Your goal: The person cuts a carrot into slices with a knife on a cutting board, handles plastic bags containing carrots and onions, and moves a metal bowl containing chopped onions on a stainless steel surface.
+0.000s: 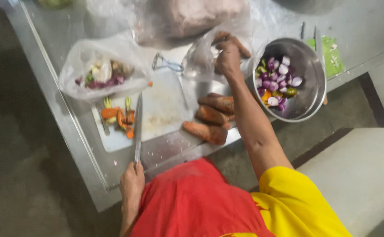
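**Q:** Hands first, and what is in each?

**A:** Left hand (132, 184) low at the table's near edge, closed round the handle of a long kitchen knife (138, 123), blade lying flat and pointing away across the white cutting board (165, 109). Right hand (228, 59) stretched far forward, fingers wrapped round a carrot (238, 44) at the mouth of a clear plastic bag (198, 55).

**Q:** Around them?

**A:** Three whole carrots (211, 116) stacked just right of the board, under the reaching forearm. Cut carrot pieces (122, 117) with green tops at the board's left end, beside the blade. Behind those, a plastic bag of peelings (100, 66); a peeler (168, 65) near the board's far edge. To the right, a steel bowl (310, 70) of halved purple shallots (279, 74), all on a steel table (60, 39).

**Q:** Look of the carrots?

**A:** Thick, dull orange-brown, unpeeled by the look of it, tapering, somewhat soiled.

**Q:** Possible trouble?

**A:** Likely risk: attention on the far bag with the knife gripped only at the handle end, so a nudge could swing the blade. Also the nearest carrot close to the table edge, apt to roll off if brushed by the arm. Bowl rim beside the elbow, easy to knock.
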